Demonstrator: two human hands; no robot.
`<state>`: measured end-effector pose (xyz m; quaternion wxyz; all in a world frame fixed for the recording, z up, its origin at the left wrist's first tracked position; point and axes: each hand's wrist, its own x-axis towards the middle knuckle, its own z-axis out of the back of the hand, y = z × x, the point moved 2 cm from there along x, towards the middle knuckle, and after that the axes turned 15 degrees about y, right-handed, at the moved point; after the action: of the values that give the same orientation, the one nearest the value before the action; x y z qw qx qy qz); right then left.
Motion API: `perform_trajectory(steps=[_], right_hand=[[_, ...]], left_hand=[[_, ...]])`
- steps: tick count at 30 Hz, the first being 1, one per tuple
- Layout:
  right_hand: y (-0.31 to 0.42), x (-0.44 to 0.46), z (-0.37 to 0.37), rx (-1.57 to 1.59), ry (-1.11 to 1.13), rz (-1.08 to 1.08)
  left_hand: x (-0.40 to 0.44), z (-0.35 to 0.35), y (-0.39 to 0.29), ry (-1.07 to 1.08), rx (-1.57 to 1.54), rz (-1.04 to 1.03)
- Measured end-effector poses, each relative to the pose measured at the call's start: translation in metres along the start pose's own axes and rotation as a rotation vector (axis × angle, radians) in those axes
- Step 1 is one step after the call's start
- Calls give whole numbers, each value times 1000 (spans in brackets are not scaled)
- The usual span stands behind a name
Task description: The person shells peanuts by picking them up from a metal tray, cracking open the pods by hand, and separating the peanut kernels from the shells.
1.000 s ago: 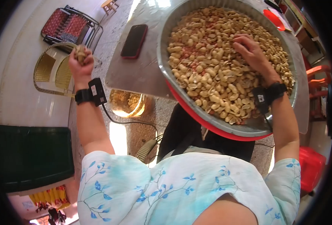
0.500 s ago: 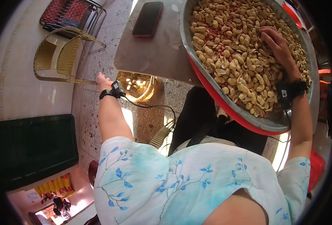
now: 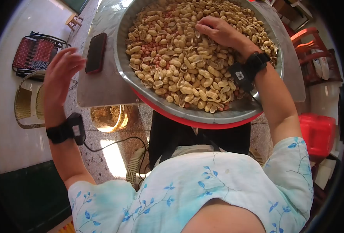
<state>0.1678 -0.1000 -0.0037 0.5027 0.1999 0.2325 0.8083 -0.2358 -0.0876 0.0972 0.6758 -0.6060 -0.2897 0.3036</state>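
Observation:
A large round metal pan [image 3: 122, 58] holds many peanuts in shells, with reddish shelled kernels [image 3: 150, 48] mostly on its left side. My right hand [image 3: 220, 32] rests on the peanuts in the upper middle of the pan, fingers bent and close together; what lies under the fingertips is hidden. My left hand [image 3: 62, 75] is raised left of the table, fingers apart and somewhat blurred, holding nothing. The nearest thing to it is a dark phone [image 3: 96, 53] with a red edge on the table.
The pan stands on a grey table [image 3: 113, 91] with a red rim beneath it. A container of peanut shells [image 3: 110, 116] is on the floor below. Woven [image 3: 23, 101] and folded chairs [image 3: 34, 54] stand left, a red chair [image 3: 311, 48] and red container [image 3: 316, 134] right. A cable trails from my left wrist.
My left hand held something brownish a second ago, then reached low over the floor container; now it is raised and holds nothing. The camera view has shifted; my right hand stays on the peanuts.

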Motion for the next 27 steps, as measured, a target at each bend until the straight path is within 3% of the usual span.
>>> perform_trajectory(steps=[2, 3, 5, 6, 8, 10, 12, 14, 15, 16, 18, 20, 23, 24, 25, 27], right_hand=[[-2, -2, 1, 90, 69, -52], [-7, -2, 2, 77, 54, -37], [-1, -5, 7, 101, 77, -79], [-1, -7, 9, 115, 103, -135], [-11, -2, 4, 121, 53, -52], [-10, -2, 4, 18, 53, -42], [-5, -4, 4, 11, 46, -58], [1, -7, 6, -1, 37, -104], [-1, -8, 7, -13, 20, -101], [-3, -9, 7, -22, 7, -99], [9, -15, 16, 89, 14, -193], [11, -18, 22, 201, 22, -289], [-18, -13, 38, 36, -366, -195], [-22, -15, 42, 26, -379, -206], [-25, -17, 49, -6, -526, -201], [-22, -27, 63, -38, -754, -191]], left_hand=[[23, -51, -8, 210, 527, 186], [24, -71, -9, 204, 538, 197], [18, -100, -9, 419, 1306, 483], [7, -97, 3, 396, 1332, 389], [-13, -96, 26, 403, 1317, 549], [-28, -97, 61, 244, 919, 511], [-31, -107, 86, 127, 785, 202], [-32, -109, 100, 162, 808, 65], [-31, -106, 87, 318, 997, 277], [-25, -103, 68, 331, 1005, 262], [-15, -100, 36, 398, 993, 641], [1, -104, 18, 332, 659, 375], [32, -144, 8, 633, 671, 175], [40, -160, 11, 744, 684, 135], [46, -174, 13, 872, 683, 341], [58, -199, 26, 1144, 754, 377]])
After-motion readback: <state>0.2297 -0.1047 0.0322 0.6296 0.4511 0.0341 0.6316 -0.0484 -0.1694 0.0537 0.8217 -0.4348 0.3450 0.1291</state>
